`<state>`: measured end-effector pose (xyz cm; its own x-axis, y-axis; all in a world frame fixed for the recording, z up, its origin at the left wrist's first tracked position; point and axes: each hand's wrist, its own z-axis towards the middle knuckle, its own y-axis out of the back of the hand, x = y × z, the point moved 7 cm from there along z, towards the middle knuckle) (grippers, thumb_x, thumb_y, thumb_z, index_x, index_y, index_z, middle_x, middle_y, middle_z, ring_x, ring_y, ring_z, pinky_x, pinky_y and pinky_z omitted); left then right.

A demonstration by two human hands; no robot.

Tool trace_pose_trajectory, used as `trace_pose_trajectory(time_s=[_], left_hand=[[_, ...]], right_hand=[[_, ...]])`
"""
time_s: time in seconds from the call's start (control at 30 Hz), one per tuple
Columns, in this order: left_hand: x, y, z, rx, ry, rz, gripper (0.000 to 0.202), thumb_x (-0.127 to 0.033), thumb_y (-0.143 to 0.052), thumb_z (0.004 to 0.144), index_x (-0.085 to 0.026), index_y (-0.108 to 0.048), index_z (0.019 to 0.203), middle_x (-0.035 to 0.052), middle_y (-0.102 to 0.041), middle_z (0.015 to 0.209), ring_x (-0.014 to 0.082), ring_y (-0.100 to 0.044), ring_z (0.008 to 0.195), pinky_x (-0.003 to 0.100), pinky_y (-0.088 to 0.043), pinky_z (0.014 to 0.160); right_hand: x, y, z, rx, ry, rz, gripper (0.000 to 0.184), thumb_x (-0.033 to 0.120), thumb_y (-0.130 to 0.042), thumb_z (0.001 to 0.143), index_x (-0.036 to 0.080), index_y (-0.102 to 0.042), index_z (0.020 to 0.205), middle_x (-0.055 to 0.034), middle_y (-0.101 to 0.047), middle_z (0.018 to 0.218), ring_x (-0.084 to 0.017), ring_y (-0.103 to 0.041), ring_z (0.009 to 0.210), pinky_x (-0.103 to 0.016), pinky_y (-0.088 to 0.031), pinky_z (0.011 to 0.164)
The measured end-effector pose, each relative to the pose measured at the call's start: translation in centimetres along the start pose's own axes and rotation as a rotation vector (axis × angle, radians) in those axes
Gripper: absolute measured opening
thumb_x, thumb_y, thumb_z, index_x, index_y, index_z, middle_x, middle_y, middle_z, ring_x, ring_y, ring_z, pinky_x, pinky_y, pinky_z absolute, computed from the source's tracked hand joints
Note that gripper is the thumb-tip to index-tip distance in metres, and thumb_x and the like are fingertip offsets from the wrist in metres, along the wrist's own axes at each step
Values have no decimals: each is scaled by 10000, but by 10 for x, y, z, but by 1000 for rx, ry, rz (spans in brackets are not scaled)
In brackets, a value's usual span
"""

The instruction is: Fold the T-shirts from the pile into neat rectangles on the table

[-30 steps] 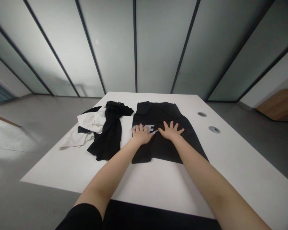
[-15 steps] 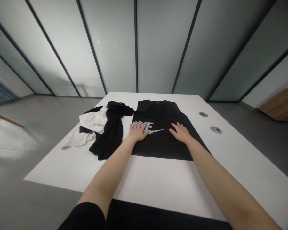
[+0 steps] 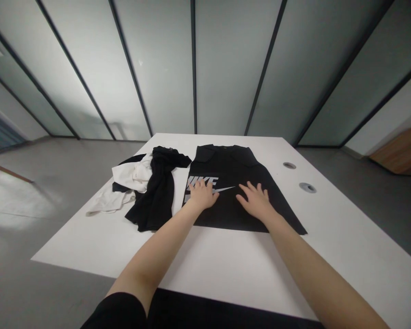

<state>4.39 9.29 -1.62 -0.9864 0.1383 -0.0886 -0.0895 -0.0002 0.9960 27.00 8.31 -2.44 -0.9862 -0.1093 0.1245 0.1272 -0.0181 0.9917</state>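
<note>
A black T-shirt with a grey printed logo lies flat on the white table, its collar at the far end and its sleeves folded inward over the body. My left hand is over the lower part of the print, fingers spread, covering some of the letters. To the right of the print's tip, my right hand is over the plain black cloth with its fingers apart. Neither hand grasps the fabric.
Left of the T-shirt lies a loose heap of black clothing and white clothing. Two round grommets are set into the right side of the white table. Behind the table stands a frosted glass wall.
My hands have come slightly closer together over the T-shirt, the left moving right and a little nearer to me. More of the shirt's lower corners and left edge shows.
</note>
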Motion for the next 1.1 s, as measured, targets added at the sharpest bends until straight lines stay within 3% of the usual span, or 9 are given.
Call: trace_pose_trajectory(time_s=[0.1,0.2,0.4,0.57,0.63,0.73,0.87,0.97,1.1], left_hand=[[-9,-16,-2,98,17,-33,818,-742,-313,1029,-277,-374,1699,186,-296,1778,491,-255,1612,746,-219,1229],[-7,-22,3,72,-31,-56,822,-742,-277,1037,-297,-315,1727,148,-232,1808,473,-180,1646,733,-159,1265],[19,-17,16,-20,-61,-80,739,-647,-257,1078,-266,-366,1701,112,-300,1791,371,-236,1651,569,-184,1328],[23,-8,11,46,9,-47,776,-639,-311,1066,-194,-346,1701,172,-273,1790,421,-237,1637,584,-226,1303],[20,-1,7,97,23,-24,774,-646,-375,1044,-194,-391,1673,199,-325,1761,443,-318,1594,600,-304,1255],[14,13,2,167,30,2,714,-645,-458,1015,-187,-534,1558,230,-510,1623,446,-502,1452,576,-428,1152],[11,29,2,62,38,-13,645,-638,-411,1043,-157,-634,1410,233,-655,1418,410,-601,1324,516,-467,1103],[19,26,5,-65,69,-45,678,-643,-349,1065,-192,-541,1533,219,-547,1581,413,-478,1476,531,-396,1186],[38,0,12,29,102,-58,785,-668,-291,1063,-209,-334,1698,199,-267,1784,424,-234,1637,592,-230,1286]], right_hand=[[33,-15,-7,84,99,19,688,632,-374,1094,329,-378,1711,-110,-238,1812,-473,-227,1633,-682,-231,1272],[40,-22,-10,135,128,1,704,648,-345,1098,328,-346,1725,-103,-203,1823,-437,-187,1654,-634,-179,1305],[7,-20,-1,115,-5,-5,719,638,-317,1103,288,-333,1731,-118,-222,1816,-407,-214,1654,-575,-197,1315],[-8,-15,1,97,-58,7,715,605,-361,1101,247,-356,1720,-147,-256,1802,-417,-247,1642,-573,-226,1304],[-8,-10,0,88,-49,11,688,579,-407,1094,240,-410,1693,-152,-295,1786,-422,-288,1625,-574,-263,1289],[-6,4,-1,55,-37,38,565,529,-469,1078,212,-610,1524,-181,-506,1643,-404,-514,1470,-525,-415,1192],[-4,17,-1,-6,-41,91,455,517,-476,1074,203,-744,1264,-192,-677,1374,-356,-681,1204,-455,-516,1050],[1,12,-1,-8,23,88,503,507,-491,1077,212,-657,1449,-182,-556,1586,-386,-551,1429,-496,-428,1178],[-4,-6,-2,102,16,38,655,554,-478,1080,236,-467,1653,-167,-352,1755,-435,-343,1594,-582,-304,1264]])
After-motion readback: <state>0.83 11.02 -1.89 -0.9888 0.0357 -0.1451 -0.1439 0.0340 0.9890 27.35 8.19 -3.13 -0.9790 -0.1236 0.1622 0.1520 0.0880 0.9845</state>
